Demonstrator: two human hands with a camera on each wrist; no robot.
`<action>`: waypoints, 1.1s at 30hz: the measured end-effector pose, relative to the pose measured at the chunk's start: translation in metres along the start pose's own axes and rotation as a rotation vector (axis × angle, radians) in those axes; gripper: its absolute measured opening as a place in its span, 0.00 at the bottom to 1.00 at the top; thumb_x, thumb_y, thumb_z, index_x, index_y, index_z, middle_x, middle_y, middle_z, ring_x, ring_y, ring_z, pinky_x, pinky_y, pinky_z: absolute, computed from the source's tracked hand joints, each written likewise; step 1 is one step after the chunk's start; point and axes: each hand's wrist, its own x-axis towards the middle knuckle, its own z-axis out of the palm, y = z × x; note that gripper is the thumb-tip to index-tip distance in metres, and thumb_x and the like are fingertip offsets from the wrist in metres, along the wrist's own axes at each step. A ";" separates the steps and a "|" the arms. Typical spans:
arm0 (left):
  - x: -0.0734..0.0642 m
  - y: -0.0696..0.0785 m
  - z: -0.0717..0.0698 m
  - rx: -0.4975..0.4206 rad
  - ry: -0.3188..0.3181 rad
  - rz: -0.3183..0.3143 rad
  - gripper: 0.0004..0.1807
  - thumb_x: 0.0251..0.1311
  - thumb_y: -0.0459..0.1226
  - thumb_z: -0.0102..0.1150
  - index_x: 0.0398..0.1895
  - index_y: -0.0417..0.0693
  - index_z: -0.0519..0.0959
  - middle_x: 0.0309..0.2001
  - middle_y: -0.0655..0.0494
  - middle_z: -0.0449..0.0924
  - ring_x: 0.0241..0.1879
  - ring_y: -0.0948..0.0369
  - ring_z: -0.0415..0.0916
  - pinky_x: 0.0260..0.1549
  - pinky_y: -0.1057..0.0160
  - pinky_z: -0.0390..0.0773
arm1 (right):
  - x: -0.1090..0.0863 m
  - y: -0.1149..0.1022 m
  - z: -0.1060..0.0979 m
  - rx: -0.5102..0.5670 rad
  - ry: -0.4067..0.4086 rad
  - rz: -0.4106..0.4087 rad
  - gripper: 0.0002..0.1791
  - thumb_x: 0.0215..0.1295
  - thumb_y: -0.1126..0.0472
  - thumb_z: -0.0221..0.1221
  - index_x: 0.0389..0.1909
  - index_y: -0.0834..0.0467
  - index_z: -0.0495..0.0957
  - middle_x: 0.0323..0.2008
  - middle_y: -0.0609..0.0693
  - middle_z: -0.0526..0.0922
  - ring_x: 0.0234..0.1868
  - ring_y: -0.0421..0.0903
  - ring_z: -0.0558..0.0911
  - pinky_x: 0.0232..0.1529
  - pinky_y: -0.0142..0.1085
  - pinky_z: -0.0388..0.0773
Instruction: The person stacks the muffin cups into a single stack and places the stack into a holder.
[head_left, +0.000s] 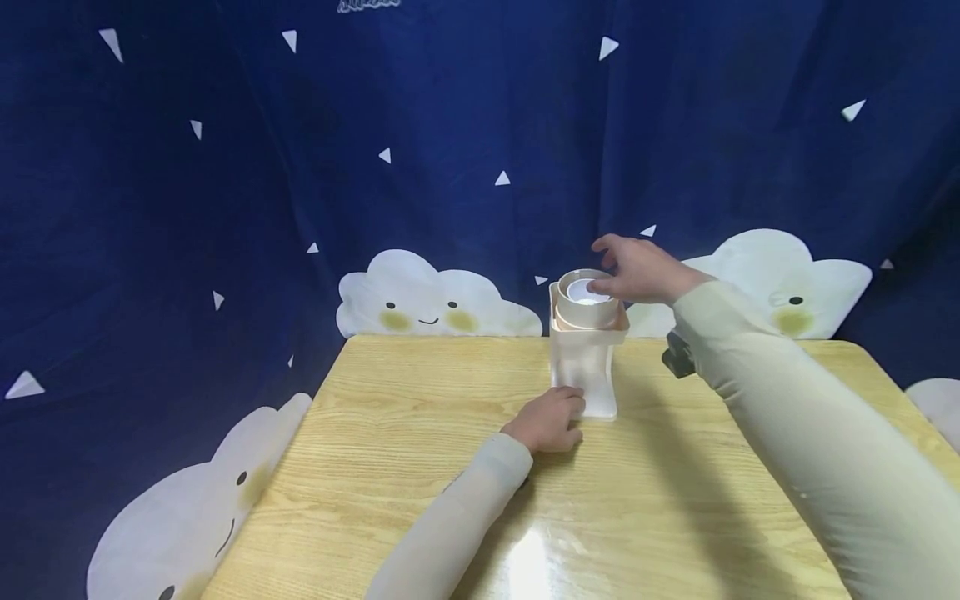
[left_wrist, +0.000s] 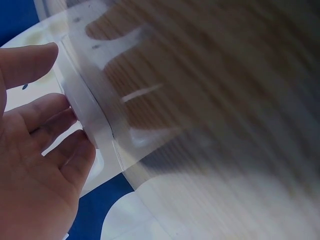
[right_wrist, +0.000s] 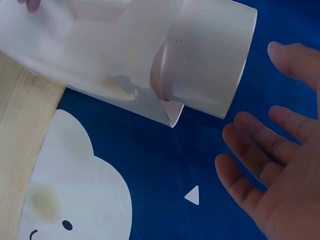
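Observation:
A white plastic stand is upright near the table's far edge, with a flat foot and a wider collar at the top. In the collar sits a white cylinder, its round opening facing up and a smaller white ring showing inside. My left hand rests at the stand's foot, fingertips against the edge of the base and thumb held apart. Just over the cylinder's rim is my right hand, thumb and fingers spread, with a gap to the cylinder in the right wrist view.
The wooden table extends around the stand. A dark blue curtain with white triangles and smiling clouds hangs behind and to the left. A small black thing shows beneath my right sleeve.

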 end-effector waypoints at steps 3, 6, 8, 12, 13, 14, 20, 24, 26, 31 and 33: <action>0.000 0.000 0.000 0.005 0.006 0.004 0.12 0.62 0.45 0.59 0.45 0.52 0.78 0.71 0.57 0.69 0.70 0.59 0.67 0.67 0.64 0.69 | -0.003 0.002 -0.001 -0.010 0.012 -0.005 0.36 0.63 0.51 0.61 0.67 0.66 0.64 0.57 0.70 0.78 0.57 0.64 0.78 0.61 0.58 0.72; 0.001 0.000 0.001 0.004 0.004 0.010 0.10 0.62 0.45 0.59 0.43 0.52 0.77 0.71 0.57 0.69 0.70 0.59 0.67 0.67 0.64 0.70 | -0.011 0.006 -0.001 -0.001 0.032 -0.009 0.35 0.64 0.52 0.61 0.67 0.67 0.64 0.57 0.70 0.78 0.58 0.65 0.78 0.61 0.58 0.72; 0.001 -0.001 0.001 0.002 0.002 0.012 0.10 0.62 0.45 0.59 0.42 0.52 0.77 0.71 0.57 0.69 0.70 0.59 0.67 0.67 0.64 0.70 | -0.018 0.010 0.000 0.005 0.054 -0.019 0.34 0.65 0.52 0.61 0.66 0.68 0.65 0.56 0.71 0.78 0.58 0.66 0.78 0.60 0.59 0.72; 0.002 -0.003 0.000 0.006 -0.003 0.011 0.08 0.62 0.45 0.58 0.40 0.52 0.77 0.71 0.56 0.69 0.70 0.58 0.67 0.68 0.64 0.69 | -0.034 0.014 0.002 0.008 0.090 -0.021 0.34 0.65 0.52 0.61 0.66 0.68 0.65 0.57 0.71 0.77 0.58 0.66 0.77 0.60 0.59 0.72; 0.001 -0.004 0.000 0.008 -0.001 0.013 0.08 0.62 0.45 0.58 0.39 0.52 0.76 0.71 0.56 0.69 0.70 0.58 0.67 0.68 0.64 0.68 | -0.038 0.014 0.003 0.003 0.098 -0.018 0.35 0.65 0.52 0.61 0.66 0.68 0.65 0.57 0.70 0.77 0.59 0.66 0.76 0.60 0.60 0.71; 0.001 -0.006 0.001 0.011 0.002 0.015 0.08 0.62 0.44 0.58 0.38 0.52 0.76 0.70 0.56 0.70 0.70 0.58 0.67 0.68 0.65 0.68 | -0.042 0.014 0.003 -0.002 0.106 -0.015 0.35 0.65 0.52 0.60 0.66 0.68 0.65 0.58 0.70 0.77 0.60 0.65 0.76 0.61 0.60 0.71; -0.001 -0.011 -0.001 -0.014 0.029 0.034 0.09 0.62 0.43 0.58 0.29 0.50 0.72 0.68 0.53 0.72 0.69 0.58 0.68 0.69 0.65 0.67 | -0.071 0.004 0.002 -0.045 0.223 -0.050 0.32 0.65 0.53 0.61 0.65 0.65 0.69 0.60 0.66 0.76 0.62 0.65 0.72 0.62 0.61 0.67; 0.001 -0.010 -0.004 -0.118 0.013 0.016 0.10 0.64 0.42 0.57 0.41 0.46 0.78 0.71 0.52 0.70 0.72 0.58 0.65 0.71 0.66 0.63 | -0.099 0.001 0.005 -0.084 0.322 -0.109 0.29 0.63 0.55 0.63 0.62 0.63 0.72 0.60 0.63 0.78 0.63 0.65 0.72 0.60 0.62 0.68; 0.000 -0.008 -0.005 -0.147 0.023 0.005 0.17 0.64 0.43 0.56 0.53 0.45 0.79 0.71 0.52 0.69 0.73 0.58 0.63 0.72 0.67 0.61 | -0.115 0.005 0.010 -0.104 0.374 -0.146 0.29 0.60 0.56 0.66 0.60 0.62 0.74 0.58 0.62 0.79 0.62 0.64 0.73 0.57 0.63 0.69; -0.016 -0.002 -0.017 -0.025 0.150 -0.070 0.26 0.65 0.46 0.55 0.65 0.47 0.74 0.70 0.52 0.71 0.71 0.56 0.67 0.70 0.57 0.67 | -0.148 0.024 0.030 -0.195 0.467 -0.193 0.31 0.51 0.58 0.71 0.57 0.61 0.77 0.56 0.62 0.80 0.60 0.63 0.73 0.48 0.64 0.69; -0.029 -0.001 -0.026 0.054 0.221 -0.126 0.26 0.65 0.47 0.55 0.64 0.48 0.74 0.69 0.51 0.71 0.69 0.53 0.68 0.69 0.51 0.68 | -0.156 0.030 0.039 -0.222 0.491 -0.195 0.32 0.49 0.57 0.72 0.57 0.61 0.77 0.56 0.62 0.79 0.60 0.63 0.73 0.47 0.65 0.69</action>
